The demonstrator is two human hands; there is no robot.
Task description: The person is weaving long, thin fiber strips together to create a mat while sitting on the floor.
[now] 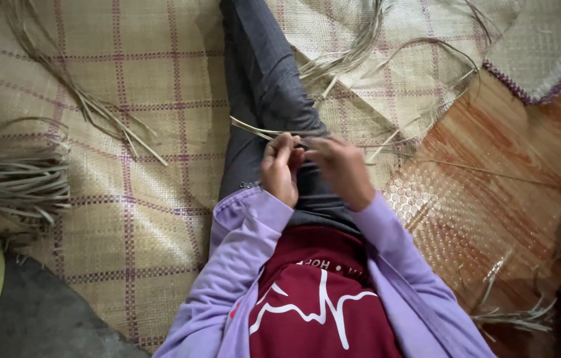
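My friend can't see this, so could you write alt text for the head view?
Both hands, left hand and right hand, pinch a thin dried straw strip over a grey-trousered lap. The person sits on a checked woven straw mat, loose strip bundle nearby.

Dry, matt straw-coloured reed strips lie over a coarse woven plaid mat, beside a glossy orange plastic sheet with a bubbled texture, soft lilac cloth sleeves and dark ribbed fabric trousers.
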